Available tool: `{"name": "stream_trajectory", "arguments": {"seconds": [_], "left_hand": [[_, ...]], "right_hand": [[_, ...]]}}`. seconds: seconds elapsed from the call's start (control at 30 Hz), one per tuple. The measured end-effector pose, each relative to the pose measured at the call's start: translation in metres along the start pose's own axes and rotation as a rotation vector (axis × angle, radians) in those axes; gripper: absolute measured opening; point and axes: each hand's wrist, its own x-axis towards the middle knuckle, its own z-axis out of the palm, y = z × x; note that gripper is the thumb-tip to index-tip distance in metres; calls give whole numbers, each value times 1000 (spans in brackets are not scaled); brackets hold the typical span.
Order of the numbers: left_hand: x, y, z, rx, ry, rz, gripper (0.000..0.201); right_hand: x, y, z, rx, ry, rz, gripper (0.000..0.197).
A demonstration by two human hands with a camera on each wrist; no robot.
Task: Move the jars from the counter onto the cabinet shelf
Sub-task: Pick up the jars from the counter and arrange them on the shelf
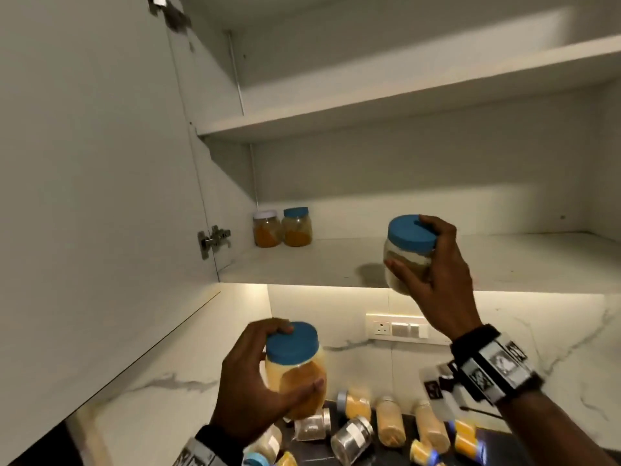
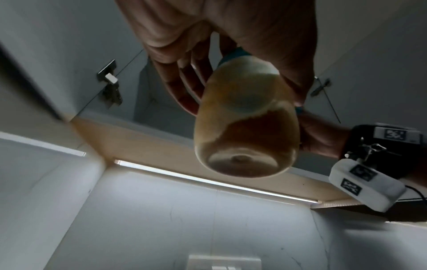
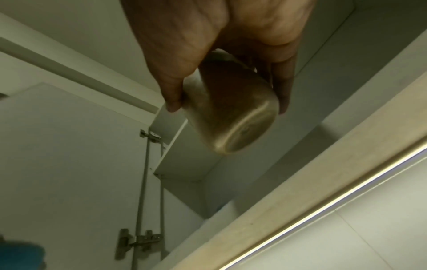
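Holding now: you carry one jar in each hand, both off the counter and neither yet on the shelf.
Counter below: a scatter of small spice jars [image 1: 353,435] lies near the bottom of the head view, several on their sides, waiting for later trips.
Left hand: your left hand [image 1: 255,381] wraps the orange-powder jar [image 1: 295,371], fingers curled over its blue lid and thumb under the belly. It hangs below the shelf edge, tilted.
Left grip check: in the left wrist view, the fingers [image 2: 184,85] clamp the jar's shoulder with the base unsupported, so level it before you lift.
Right hand: your right hand [image 1: 437,264] grips the grey-powder jar [image 1: 408,257], fingertips on the lid and thumb against the glass. It sits at the front lip of the lower shelf [image 1: 336,264], base not yet down as far as I can judge.
Right-hand step: push it further in over the board, bring the base flat, then loosen the fingers only once it stands.
Shelf back corner: two placed jars [image 1: 282,228] stand upright side by side at the far left. I judge that a sensible row to continue.
Clearance: the upper shelf [image 1: 369,109] sits well above, so lid height is no worry.
Risk: the open cabinet door [image 1: 100,163] and its hinge [image 1: 213,238] flank your left; raise the left jar clear of them.
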Motion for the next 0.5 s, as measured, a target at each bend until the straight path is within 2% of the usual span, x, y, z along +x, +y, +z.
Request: {"name": "stream_trajectory", "arguments": {"seconds": [0.07, 0.23, 0.4, 0.5], "left_hand": [[23, 15, -5, 17, 3, 35, 79], [69, 37, -15, 10, 117, 52, 77], [120, 28, -28, 97, 125, 28, 74], [168, 10, -32, 238, 110, -51, 74]], "right_hand": [[12, 12, 10, -68, 2, 50, 72], [31, 29, 24, -120, -36, 84, 73], [40, 42, 26, -134, -61, 156, 96], [39, 48, 27, -151, -73, 155, 102]]}}
